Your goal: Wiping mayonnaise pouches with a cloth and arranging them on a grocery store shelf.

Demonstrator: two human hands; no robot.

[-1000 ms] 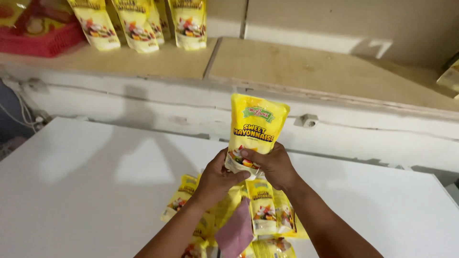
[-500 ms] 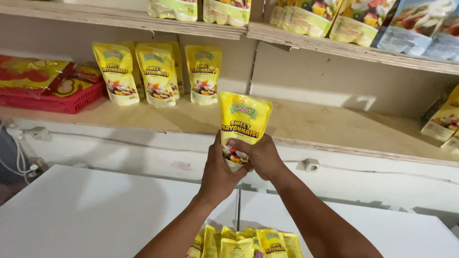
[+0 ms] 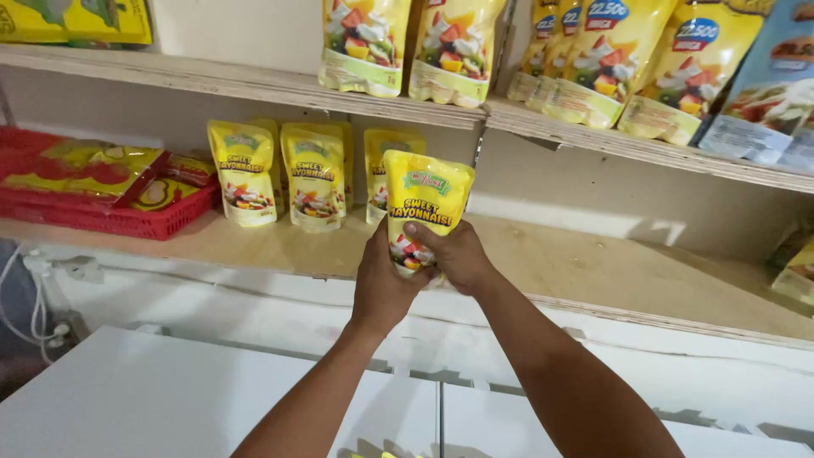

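- Held upright in both hands: a yellow pouch point(image 3: 426, 203), above the front edge of the lower shelf point(image 3: 585, 271), near its middle.
- Left hand point(image 3: 383, 284) wrapped round the pouch's bottom left, fingers clamped on it.
- Right hand point(image 3: 454, 254) gripping the bottom right, fingers closed on the pouch, thumb across its front.
- Behind on the same shelf, toward its back: three like pouches point(image 3: 315, 174) standing in a row, the rightmost partly hidden by the held one.
- At the shelf's left end: a red basket point(image 3: 127, 222) with flat red and yellow packs.
- On the upper shelf point(image 3: 254, 83): larger yellow pouches point(image 3: 411, 42) along its front edge.
- Below: a white surface point(image 3: 153, 399).
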